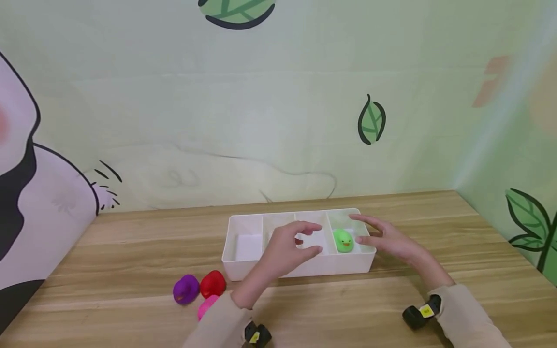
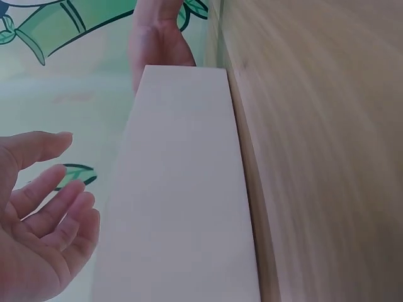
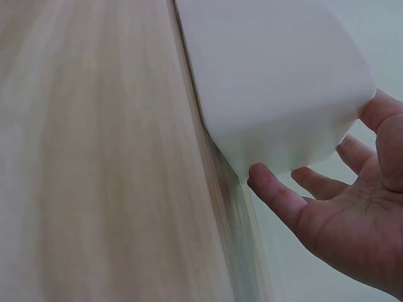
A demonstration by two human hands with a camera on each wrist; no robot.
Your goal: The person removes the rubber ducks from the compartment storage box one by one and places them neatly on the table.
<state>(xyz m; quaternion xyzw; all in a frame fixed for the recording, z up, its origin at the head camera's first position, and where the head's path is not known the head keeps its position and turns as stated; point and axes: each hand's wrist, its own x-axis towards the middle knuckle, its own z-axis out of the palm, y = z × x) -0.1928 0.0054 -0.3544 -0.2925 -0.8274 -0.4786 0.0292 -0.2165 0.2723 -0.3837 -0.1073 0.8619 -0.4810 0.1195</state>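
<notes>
A white divided box [image 1: 304, 266] with several compartments stands on the table. In its rightmost compartment sits a green toy duck [image 1: 344, 240]. My left hand [image 1: 289, 244] is above the middle compartments, thumb and fingers apart and nothing between them; the left wrist view shows this hand [image 2: 47, 220] beside the box's long wall. At the box's right end is my right hand [image 1: 393, 241], thumb and forefinger spread over the rim near the duck. In the right wrist view, its loosely bent fingers [image 3: 277, 195] lie along the end wall; whether they press on it I cannot tell.
Left of the box, a purple toy duck [image 1: 186, 289], a red one [image 1: 213, 284] and a pink one [image 1: 208, 307] lie close together. My left sleeve partly covers the pink one. Behind the wooden table [image 1: 130, 251] rises a wall [image 1: 278, 121] with painted leaves.
</notes>
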